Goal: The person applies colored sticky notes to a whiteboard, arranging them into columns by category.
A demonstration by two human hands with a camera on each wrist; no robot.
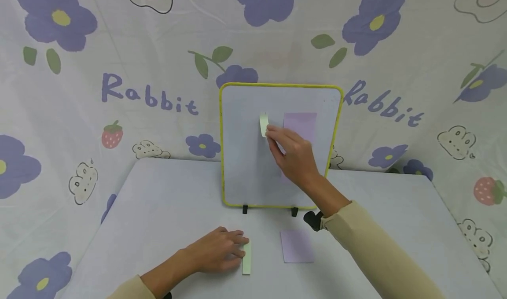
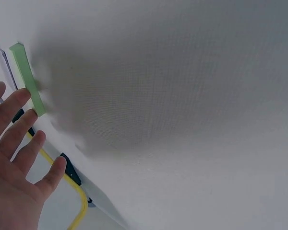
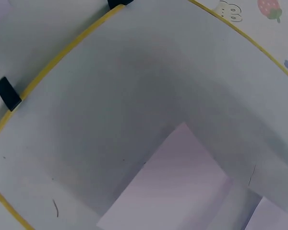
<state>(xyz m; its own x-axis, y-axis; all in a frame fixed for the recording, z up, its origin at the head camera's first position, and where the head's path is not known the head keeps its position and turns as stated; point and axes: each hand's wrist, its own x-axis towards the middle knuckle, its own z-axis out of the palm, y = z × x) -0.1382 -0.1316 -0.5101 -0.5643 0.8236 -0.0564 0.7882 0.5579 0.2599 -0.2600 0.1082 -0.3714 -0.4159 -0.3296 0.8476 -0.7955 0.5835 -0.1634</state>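
Note:
Up at the yellow-edged whiteboard (image 1: 243,167), my right hand (image 1: 293,153) pinches the lower end of a narrow pale green sticky note (image 1: 264,122). The strip lies upright against or just before the board's surface; which one, I cannot tell. Down on the table, my left hand (image 1: 218,250) touches a narrow green sticky note pad (image 1: 246,264) with its fingertips. In the left wrist view its fingers are spread and fairly straight beside the green pad (image 2: 25,69). The right wrist view shows the board but not the right hand.
A purple sticky note (image 1: 299,120) is on the board's right side, and another below it is mostly hidden by my right hand. A purple sticky note pad (image 1: 297,246) lies on the white table (image 1: 166,202). Black feet (image 1: 295,212) support the board before a patterned cloth.

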